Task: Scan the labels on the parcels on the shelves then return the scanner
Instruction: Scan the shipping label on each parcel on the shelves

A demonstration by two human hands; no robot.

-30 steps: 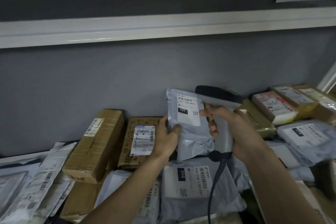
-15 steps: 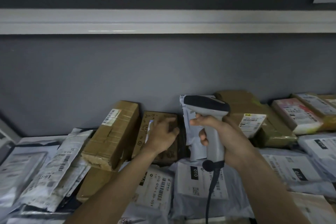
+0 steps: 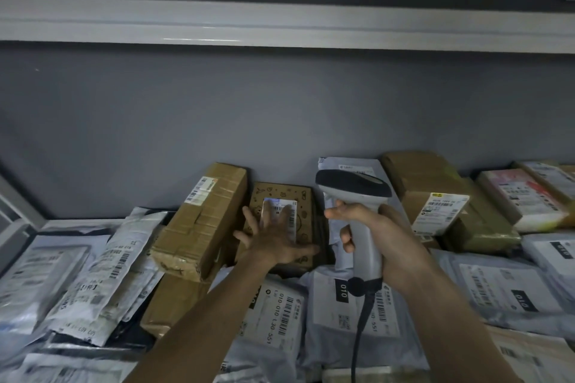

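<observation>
My right hand (image 3: 379, 236) grips the handle of a grey corded barcode scanner (image 3: 357, 196), its dark head pointing left. My left hand (image 3: 273, 236) lies flat with spread fingers on a small printed cardboard box (image 3: 305, 199) that leans against the back wall. The fingers partly cover that box's white label (image 3: 287, 208), which glows faintly bluish at the top. A grey mailer bag (image 3: 348, 166) stands behind the scanner, mostly hidden by it.
A long brown box (image 3: 202, 218) leans left of the small box. Brown boxes (image 3: 435, 196) and labelled parcels (image 3: 525, 196) fill the right. Flat grey mailers marked 010 (image 3: 348, 305) and white bags (image 3: 102, 274) cover the shelf in front. A white shelf beam (image 3: 280, 25) runs overhead.
My left hand let go of the grey mailer, moved left and now lies flat on the small printed box. The scanner followed leftward and the view panned left.
</observation>
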